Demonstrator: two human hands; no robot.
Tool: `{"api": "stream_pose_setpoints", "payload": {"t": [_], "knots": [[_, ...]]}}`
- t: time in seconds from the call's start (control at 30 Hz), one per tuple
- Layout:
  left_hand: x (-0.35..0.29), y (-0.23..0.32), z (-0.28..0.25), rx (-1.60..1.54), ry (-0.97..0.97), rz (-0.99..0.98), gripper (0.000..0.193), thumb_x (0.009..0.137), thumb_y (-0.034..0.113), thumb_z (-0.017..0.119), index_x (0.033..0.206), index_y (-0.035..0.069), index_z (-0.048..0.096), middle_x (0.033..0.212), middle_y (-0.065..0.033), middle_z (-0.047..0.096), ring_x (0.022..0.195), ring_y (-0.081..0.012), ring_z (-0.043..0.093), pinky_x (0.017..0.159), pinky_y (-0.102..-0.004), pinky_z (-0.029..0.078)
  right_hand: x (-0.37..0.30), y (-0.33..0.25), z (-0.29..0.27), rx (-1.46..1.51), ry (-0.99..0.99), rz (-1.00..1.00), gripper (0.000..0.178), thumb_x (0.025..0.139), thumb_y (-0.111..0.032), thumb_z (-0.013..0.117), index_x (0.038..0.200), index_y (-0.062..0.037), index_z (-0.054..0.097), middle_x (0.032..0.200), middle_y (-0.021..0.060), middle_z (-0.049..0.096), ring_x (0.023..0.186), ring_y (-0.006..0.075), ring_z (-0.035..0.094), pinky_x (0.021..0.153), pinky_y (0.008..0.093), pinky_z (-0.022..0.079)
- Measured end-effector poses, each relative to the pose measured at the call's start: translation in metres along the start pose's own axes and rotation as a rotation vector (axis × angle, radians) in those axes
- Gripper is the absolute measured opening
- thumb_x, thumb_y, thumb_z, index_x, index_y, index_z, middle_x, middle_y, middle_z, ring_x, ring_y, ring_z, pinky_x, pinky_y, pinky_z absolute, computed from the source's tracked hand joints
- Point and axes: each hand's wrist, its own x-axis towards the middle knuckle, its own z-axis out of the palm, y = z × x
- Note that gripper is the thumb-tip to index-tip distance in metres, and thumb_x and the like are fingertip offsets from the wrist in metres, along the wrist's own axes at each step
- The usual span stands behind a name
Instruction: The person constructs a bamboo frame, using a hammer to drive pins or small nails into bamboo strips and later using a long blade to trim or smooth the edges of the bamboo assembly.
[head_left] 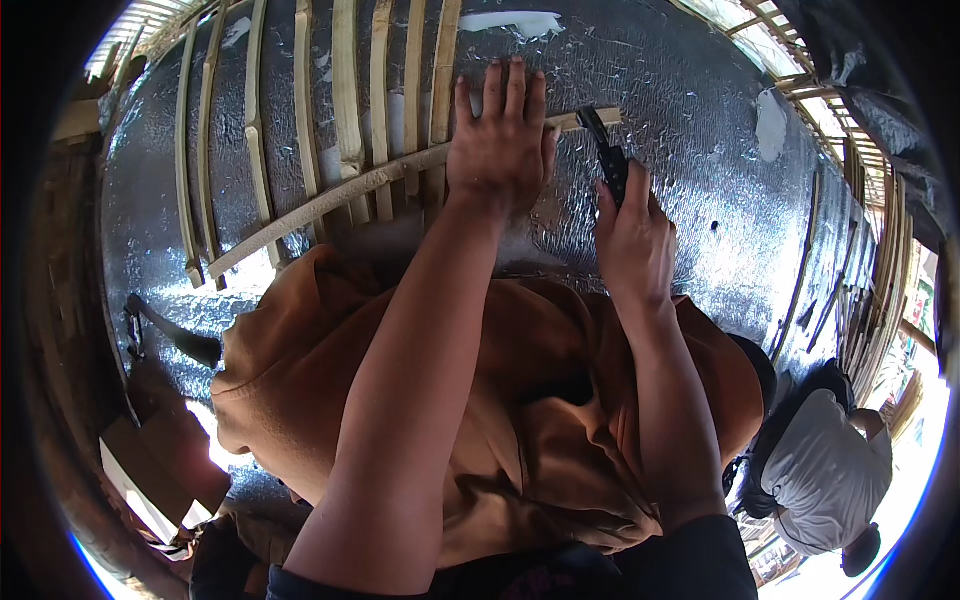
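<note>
My left hand point(497, 140) lies flat, fingers stretched out, across a long bamboo strip point(345, 190) and presses on it. The strip runs slantwise over the lower parts of several upright bamboo slats point(345, 95). Its right end sticks out past my left hand. My right hand point(638, 235) is closed around the handle of a black knife-like tool point(612, 165) with small pale rivets. The tool's far end meets the strip near its right tip; whether it has a blade I cannot tell. Brown cloth point(520, 340) covers my lap below both hands.
Shiny silver foil sheeting point(700, 120) spreads under the slats, with torn pale patches. A curved dark-handled tool point(180, 335) lies at the left, above a cardboard box point(160, 470). Another person in a grey shirt point(830, 470) is at the lower right, beside bundled bamboo strips point(880, 290).
</note>
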Motion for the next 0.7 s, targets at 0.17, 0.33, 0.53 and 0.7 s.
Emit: {"api": "stream_pose_setpoints", "payload": {"t": [0.17,0.33,0.53,0.7], "knots": [[-0.009,0.000,-0.002,0.009,-0.063,-0.009,0.061,0.104,0.040,0.037,0.156,0.009,0.031,0.162,-0.0142,0.029,0.149,-0.0321,0.029,0.121,-0.0575,0.021,-0.006,-0.005,0.001,0.106,0.062,-0.003,0.030,0.101,-0.020,0.058,0.123,-0.0029,0.045,0.085,0.0234,0.070,0.068,0.0399,0.072,0.051,0.0473,0.058],[-0.004,0.000,-0.002,0.031,-0.050,-0.016,0.061,0.104,0.040,0.036,0.157,0.009,0.031,0.162,-0.0139,0.029,0.149,-0.0321,0.029,0.121,-0.0574,0.021,-0.010,-0.004,-0.003,0.208,0.277,-0.134,0.034,0.099,-0.020,0.060,0.125,-0.0017,0.046,0.091,0.0236,0.070,0.072,0.0387,0.073,0.052,0.0455,0.059],[-0.001,0.000,-0.001,0.019,-0.046,-0.018,0.060,0.105,0.040,0.035,0.157,0.010,0.030,0.163,-0.0140,0.028,0.150,-0.0316,0.027,0.122,-0.0572,0.019,-0.007,0.001,0.002,0.128,0.240,-0.156,0.037,0.098,-0.017,0.062,0.126,0.0018,0.044,0.087,0.0249,0.069,0.069,0.0412,0.072,0.051,0.0455,0.059],[-0.003,0.001,0.000,0.004,-0.022,-0.023,0.061,0.105,0.040,0.035,0.157,0.011,0.030,0.163,-0.0139,0.027,0.151,-0.0311,0.026,0.122,-0.0569,0.018,-0.008,0.002,0.007,0.123,0.192,-0.149,0.037,0.098,-0.015,0.062,0.125,0.0022,0.043,0.082,0.0263,0.069,0.068,0.0420,0.071,0.049,0.0457,0.059]]}}
